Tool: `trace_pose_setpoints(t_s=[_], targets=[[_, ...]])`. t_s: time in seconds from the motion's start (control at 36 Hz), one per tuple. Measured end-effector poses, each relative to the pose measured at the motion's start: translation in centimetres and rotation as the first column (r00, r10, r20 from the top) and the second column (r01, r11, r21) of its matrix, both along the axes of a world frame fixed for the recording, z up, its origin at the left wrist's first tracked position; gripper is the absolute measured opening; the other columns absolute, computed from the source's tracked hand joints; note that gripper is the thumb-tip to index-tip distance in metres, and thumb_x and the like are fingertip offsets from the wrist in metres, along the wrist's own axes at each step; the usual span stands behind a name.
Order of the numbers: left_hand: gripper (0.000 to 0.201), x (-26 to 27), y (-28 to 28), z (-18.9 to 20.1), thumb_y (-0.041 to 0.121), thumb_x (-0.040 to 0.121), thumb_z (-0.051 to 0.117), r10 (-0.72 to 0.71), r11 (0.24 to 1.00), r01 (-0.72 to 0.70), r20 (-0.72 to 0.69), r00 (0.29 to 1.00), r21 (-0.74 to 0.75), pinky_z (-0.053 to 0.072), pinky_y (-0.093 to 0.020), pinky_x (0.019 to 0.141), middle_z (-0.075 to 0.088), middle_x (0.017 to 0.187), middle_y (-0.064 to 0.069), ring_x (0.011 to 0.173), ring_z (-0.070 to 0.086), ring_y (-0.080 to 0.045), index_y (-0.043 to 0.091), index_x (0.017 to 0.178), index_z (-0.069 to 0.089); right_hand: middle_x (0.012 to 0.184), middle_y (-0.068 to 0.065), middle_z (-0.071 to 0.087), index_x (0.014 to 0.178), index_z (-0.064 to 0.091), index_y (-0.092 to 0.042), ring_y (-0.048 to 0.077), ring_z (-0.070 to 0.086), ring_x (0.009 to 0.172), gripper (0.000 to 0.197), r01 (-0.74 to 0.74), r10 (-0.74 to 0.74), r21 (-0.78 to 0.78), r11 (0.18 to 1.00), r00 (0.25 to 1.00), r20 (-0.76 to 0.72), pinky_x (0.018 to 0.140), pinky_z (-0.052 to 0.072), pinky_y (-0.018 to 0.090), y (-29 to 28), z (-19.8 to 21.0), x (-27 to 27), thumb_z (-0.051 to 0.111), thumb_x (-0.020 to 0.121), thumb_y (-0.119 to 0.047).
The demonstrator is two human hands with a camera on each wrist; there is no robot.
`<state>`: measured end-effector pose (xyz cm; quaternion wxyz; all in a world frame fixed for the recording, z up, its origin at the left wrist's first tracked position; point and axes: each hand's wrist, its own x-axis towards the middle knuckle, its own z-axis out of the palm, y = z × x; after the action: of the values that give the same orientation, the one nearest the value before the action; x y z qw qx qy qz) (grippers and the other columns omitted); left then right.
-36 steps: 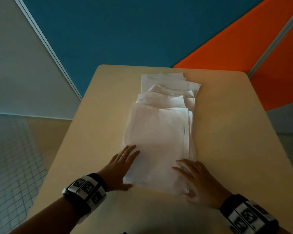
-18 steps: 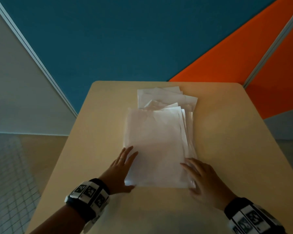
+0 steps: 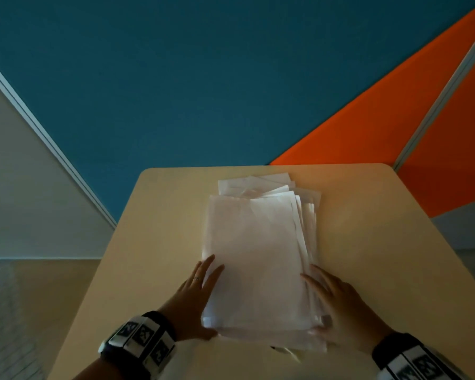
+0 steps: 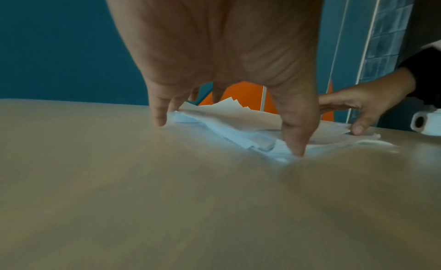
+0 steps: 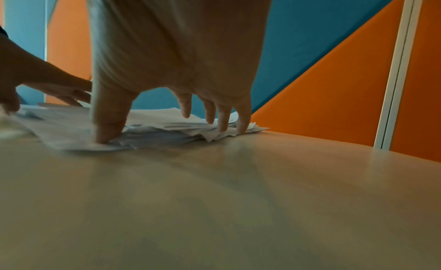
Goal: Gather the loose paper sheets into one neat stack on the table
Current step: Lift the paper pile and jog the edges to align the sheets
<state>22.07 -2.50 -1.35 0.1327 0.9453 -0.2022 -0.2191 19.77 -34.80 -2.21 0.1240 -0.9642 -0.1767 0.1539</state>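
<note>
A pile of white paper sheets (image 3: 255, 259) lies along the middle of the beige table (image 3: 368, 242), its far ends still fanned out unevenly. My left hand (image 3: 195, 297) lies flat against the pile's near left edge, fingers straight, thumb at the near corner. My right hand (image 3: 337, 303) presses the near right edge with spread fingers. In the left wrist view the left hand (image 4: 229, 123) has its fingertips on the paper sheets (image 4: 238, 130). The right wrist view shows my right hand (image 5: 171, 123) with fingertips on the ragged edges of the paper sheets (image 5: 167, 130).
Blue (image 3: 203, 91) and orange (image 3: 395, 119) partition panels stand behind the table's far edge. A grey wall and floor lie to the left. Bare tabletop runs on both sides of the pile. A white roll-like object (image 4: 427, 121) sits at the right edge of the left wrist view.
The spread sheets have been drawn together into a shorter, tighter pile. Both hands stay at the near corners, pressing the sides inward. The head camera has tilted up.
</note>
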Motion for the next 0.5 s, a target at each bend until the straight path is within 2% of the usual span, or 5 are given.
trace_pose_setpoints(t_s=[0.14, 0.25, 0.31, 0.39, 0.5], targets=[[0.129, 1.3, -0.4, 0.6, 0.060, 0.057, 0.073, 0.037, 0.998, -0.039, -0.031, 0.999, -0.054, 0.020, -0.032, 0.118, -0.021, 0.156, 0.002, 0.146, 0.012, -0.021, 0.027, 0.144, -0.016, 0.148, -0.013, 0.019, 0.143, 0.017, -0.030, 0.018, 0.034, 0.136, 0.094, 0.025, -0.031, 0.056, 0.998, 0.992, 0.124, 0.106, 0.038, 0.030, -0.6, -0.4, 1.8, 0.067, 0.067, -0.053], [0.147, 3.1, -0.9, 1.7, 0.086, 0.035, 0.054, 0.349, 0.911, -0.368, -0.128, 0.928, -0.188, 0.030, -0.038, 0.114, -0.013, 0.158, -0.002, 0.140, 0.027, -0.027, 0.016, 0.146, -0.011, 0.138, -0.009, 0.030, 0.140, 0.029, -0.018, 0.014, 0.035, 0.127, 0.109, 0.250, -0.246, 0.281, 0.927, 0.968, -0.051, 0.102, 0.033, 0.025, -0.5, 0.7, 4.0, 0.050, 0.055, -0.082], [0.125, 4.6, -1.1, 1.4, 0.068, 0.060, 0.062, 0.538, 0.804, -0.551, -0.122, 0.834, -0.224, 0.027, -0.040, 0.115, -0.003, 0.158, -0.010, 0.141, 0.022, -0.031, 0.006, 0.146, -0.003, 0.127, 0.007, 0.044, 0.130, 0.040, -0.009, 0.024, 0.043, 0.119, 0.090, 0.395, -0.405, 0.348, 0.850, 0.913, -0.047, 0.097, 0.038, 0.032, -0.6, 0.4, 5.7, 0.061, 0.064, -0.067], [0.090, 6.7, -1.6, 0.6, 0.049, 0.081, 0.057, 0.676, 0.718, -0.680, -0.085, 0.732, -0.153, 0.028, -0.047, 0.114, 0.016, 0.150, -0.017, 0.136, 0.023, -0.037, -0.002, 0.141, 0.016, 0.104, 0.007, 0.044, 0.105, 0.044, -0.008, 0.024, 0.046, 0.104, 0.044, 0.545, -0.543, 0.306, 0.781, 0.834, -0.099, 0.084, 0.038, 0.034, 0.0, -0.1, 8.2, 0.067, 0.078, -0.034], [0.074, 8.4, -3.6, 0.2, 0.045, 0.083, 0.057, 0.726, 0.663, -0.736, -0.127, 0.676, -0.136, 0.030, -0.049, 0.110, 0.024, 0.143, -0.020, 0.133, 0.026, -0.039, 0.001, 0.135, 0.030, 0.126, 0.019, 0.047, 0.124, 0.041, -0.001, 0.034, 0.046, 0.119, 0.063, 0.672, -0.657, 0.293, 0.680, 0.736, -0.164, 0.098, 0.040, 0.040, 2.4, -0.4, 10.3, 0.065, 0.079, -0.038]])
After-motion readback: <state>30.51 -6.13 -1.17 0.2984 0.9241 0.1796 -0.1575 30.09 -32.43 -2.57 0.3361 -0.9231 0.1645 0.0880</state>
